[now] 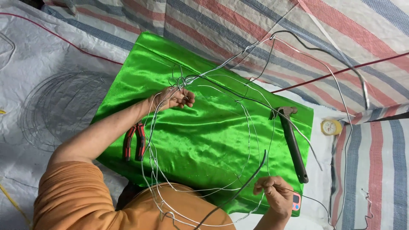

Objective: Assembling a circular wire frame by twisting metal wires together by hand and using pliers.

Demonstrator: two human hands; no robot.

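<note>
Loops of thin silver wire (238, 127) arch over a shiny green satin cloth (204, 136). Left hand (172, 98) pinches a twisted wire joint; right hand (277, 194) pinches a strand near the cloth's edge. Red-handled pliers (134, 142) and a black hammer (292, 140) lie on the cloth.

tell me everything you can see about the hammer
The hammer lies flat on the green cloth near its edge. It has a dark, worn-looking metal head with a claw and a long black handle, seemingly rubber or plastic, running down the picture. Thin wires pass beside it, and one seems to cross the handle. Neither hand touches it; the right hand is nearest, by the handle's end.
</note>
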